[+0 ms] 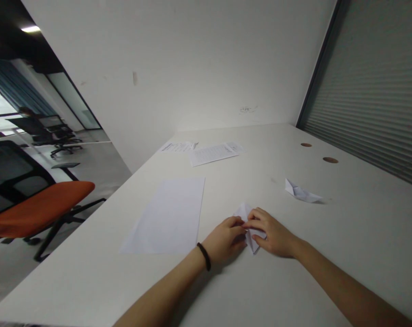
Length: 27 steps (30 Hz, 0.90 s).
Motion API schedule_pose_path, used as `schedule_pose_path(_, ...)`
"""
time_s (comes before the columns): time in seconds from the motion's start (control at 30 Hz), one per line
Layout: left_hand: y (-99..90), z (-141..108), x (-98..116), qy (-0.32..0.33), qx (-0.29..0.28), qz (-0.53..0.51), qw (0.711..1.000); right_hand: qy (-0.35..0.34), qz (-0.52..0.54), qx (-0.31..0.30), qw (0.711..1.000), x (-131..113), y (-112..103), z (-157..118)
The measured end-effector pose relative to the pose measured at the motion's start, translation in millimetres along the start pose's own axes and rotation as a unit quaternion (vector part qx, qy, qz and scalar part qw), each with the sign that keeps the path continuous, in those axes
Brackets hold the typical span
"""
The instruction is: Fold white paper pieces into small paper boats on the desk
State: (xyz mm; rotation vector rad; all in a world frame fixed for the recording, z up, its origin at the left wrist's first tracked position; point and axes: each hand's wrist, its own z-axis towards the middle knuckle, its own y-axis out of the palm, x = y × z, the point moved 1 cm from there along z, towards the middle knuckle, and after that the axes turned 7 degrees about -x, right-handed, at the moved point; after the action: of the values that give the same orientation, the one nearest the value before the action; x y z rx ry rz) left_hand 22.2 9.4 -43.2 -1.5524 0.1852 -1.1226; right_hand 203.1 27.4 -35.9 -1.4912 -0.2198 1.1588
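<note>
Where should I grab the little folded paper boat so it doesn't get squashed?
Pinch the folded paper boat at its pointed left end, coming from above with your right hand, the nearer one. That end seems to lift off the table, so fingers can probably get under it, while the long right end sits low.

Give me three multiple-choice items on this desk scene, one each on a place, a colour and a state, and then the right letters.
1. Where does the blank white sheet lie relative to the left hand?
A) To its left
B) Under it
C) Behind the printed pages

2. What colour is the band on the left wrist?
A) Red
B) Black
C) White

3. What state is the paper at the hands in?
A) Flat
B) Crumpled into a ball
C) Folded

1: A, the sheet lies apart, left of the hand.
2: B, the band shows black.
3: C, angled creased flaps stick out beside the right hand.
</note>
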Motion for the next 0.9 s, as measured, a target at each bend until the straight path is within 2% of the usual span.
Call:
schedule_pose_path(0.27, -11.9, -11, 0, 0.028, -0.051, 0.019, 0.998, -0.016, 0.095, 0.037, 0.995, 2, -7, -7)
schedule_pose_path(0.43, -11.1, -14, 5, 0.063, -0.073, 0.052, 0.994, -0.049, 0.094, 0.033, 0.994, 2, -14, -9)
schedule_pose_path(0.6, -7.4, -14, 6, 0.058, -0.081, 0.061, 0.993, -0.024, 0.079, 0.029, 0.996, 3, -10, -5)
schedule_pose_path(0.7, -9.4, -10, 1, 0.047, -0.063, 0.016, 0.997, 0.004, 0.059, 0.036, 0.998, 6, 0, 0)
schedule_pose_path(0.8, -10.5, -6, -6, -0.007, 0.000, -0.035, 0.999, 0.033, 0.004, 0.042, 0.999, 9, 10, 1)
schedule_pose_path(0.9, -5.2, -4, -7, -0.042, 0.029, -0.010, 0.999, 0.050, -0.074, 0.048, 0.995, 15, 20, -1)
